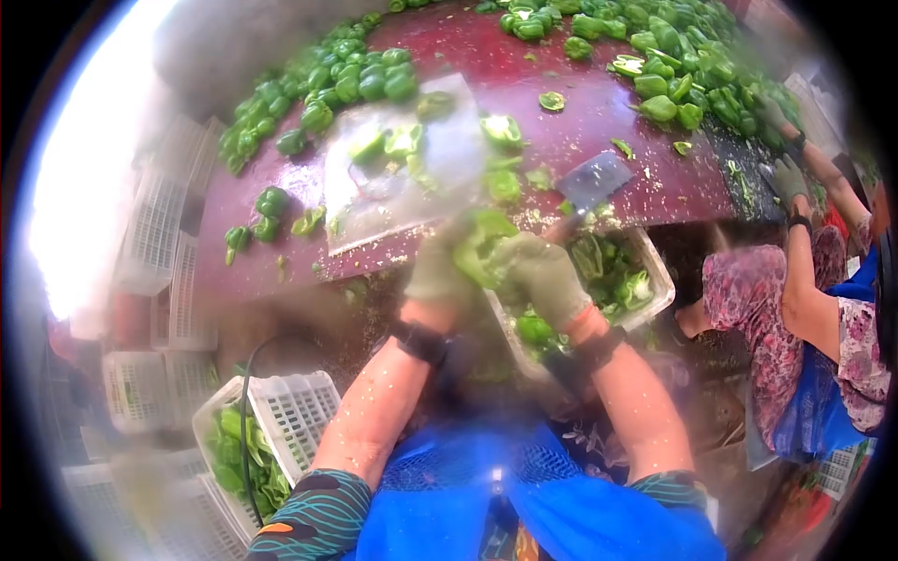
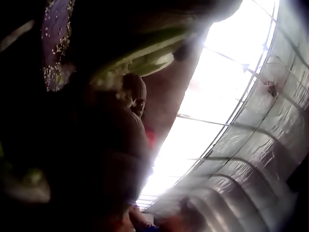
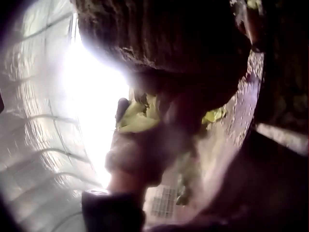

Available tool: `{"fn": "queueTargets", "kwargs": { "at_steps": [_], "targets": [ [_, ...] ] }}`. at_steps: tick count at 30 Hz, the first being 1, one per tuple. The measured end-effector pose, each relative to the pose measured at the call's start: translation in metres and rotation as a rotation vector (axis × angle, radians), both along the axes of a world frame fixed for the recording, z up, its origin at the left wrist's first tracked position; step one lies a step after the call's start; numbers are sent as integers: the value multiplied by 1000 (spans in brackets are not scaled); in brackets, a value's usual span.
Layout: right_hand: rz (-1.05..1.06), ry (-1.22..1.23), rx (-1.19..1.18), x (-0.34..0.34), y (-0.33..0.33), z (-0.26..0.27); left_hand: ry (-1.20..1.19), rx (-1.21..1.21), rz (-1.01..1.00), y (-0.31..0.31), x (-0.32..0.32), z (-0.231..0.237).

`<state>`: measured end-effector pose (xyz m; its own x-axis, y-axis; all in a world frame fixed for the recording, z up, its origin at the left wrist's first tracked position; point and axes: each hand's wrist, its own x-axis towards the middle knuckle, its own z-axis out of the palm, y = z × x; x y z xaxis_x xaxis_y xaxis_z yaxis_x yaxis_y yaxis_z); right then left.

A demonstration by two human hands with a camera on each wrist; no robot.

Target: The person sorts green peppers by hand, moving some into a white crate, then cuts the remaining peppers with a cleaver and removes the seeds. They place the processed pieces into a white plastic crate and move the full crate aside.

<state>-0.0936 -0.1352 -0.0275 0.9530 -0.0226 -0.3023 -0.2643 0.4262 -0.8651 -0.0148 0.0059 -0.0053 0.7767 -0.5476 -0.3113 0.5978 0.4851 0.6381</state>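
Both gloved hands meet over the table's front edge around a cut green bell pepper point(image 1: 482, 248). The left hand point(image 1: 440, 266) grips its left side and the right hand point(image 1: 545, 273) holds its right side. Pale inner flesh of the pepper point(image 3: 140, 118) shows between the dark gloves in the right wrist view; the left wrist view is mostly dark, with a strip of pepper point(image 2: 154, 60) above a gloved fingertip. Just beyond the right hand lies a cleaver point(image 1: 594, 181), its handle toward me. Below the hands stands a white crate point(image 1: 662, 280) holding cut peppers.
On the red table point(image 1: 655, 187), whole peppers point(image 1: 346, 84) are heaped left and right. A clear sheet point(image 1: 351, 220) carries cut pieces point(image 1: 404, 140). At lower left, a second crate point(image 1: 297, 411) holds peppers. Another person's gloved hand point(image 1: 789, 179) works at the right.
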Motion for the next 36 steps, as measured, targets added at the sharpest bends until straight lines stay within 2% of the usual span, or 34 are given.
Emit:
{"fn": "queueTargets", "kwargs": {
  "at_steps": [4, 6, 7, 10, 13, 16, 19, 20, 23, 25, 26, 28, 30, 31, 32, 35, 36],
  "targets": [
    [112, -217, -654, -7, -5, 10, 17, 149, -139, 0, 6, -11],
    [225, -259, -1012, -10, -14, 20, 88, 95, -232, 3, 9, -17],
    [228, -297, -1054, -11, -16, 18, 107, 103, -275, 4, 8, -13],
    [223, -412, -1422, -10, -13, 25, 172, 59, -315, 2, 12, -12],
    [82, -599, -1593, -14, -11, 26, 199, 30, -302, 0, 7, -6],
    [45, -800, -1371, -12, -13, 26, 212, 29, -333, 0, 0, 4],
    [326, -622, -1525, -14, -15, 20, 241, 75, -427, 1, 3, -8],
    [308, -624, -1545, -16, -14, 20, 250, 100, -460, 1, 6, -16],
    [308, -621, -1597, -19, -9, 23, 222, 141, -384, 4, 11, -33],
    [379, -593, -1611, -18, -9, 22, 116, 150, -392, 6, 5, -22],
    [345, -610, -1609, -19, -8, 21, 64, 156, -396, 8, 3, -18],
    [272, -638, -1604, -23, -7, 19, -569, 375, -428, 11, 9, -34],
    [253, -462, -1581, -20, -4, 21, -600, 381, -410, 7, 12, -42],
    [242, -374, -1570, -19, -3, 22, -312, 286, -380, 5, 9, -42],
    [217, -399, -1534, -18, -3, 24, -27, 188, -344, 4, 6, -40],
    [151, -476, -1444, -12, -4, 25, 54, 92, -294, -2, 0, -30],
    [136, -493, -1425, -11, -6, 19, -216, 214, -311, -1, 3, -37]
  ]
}}
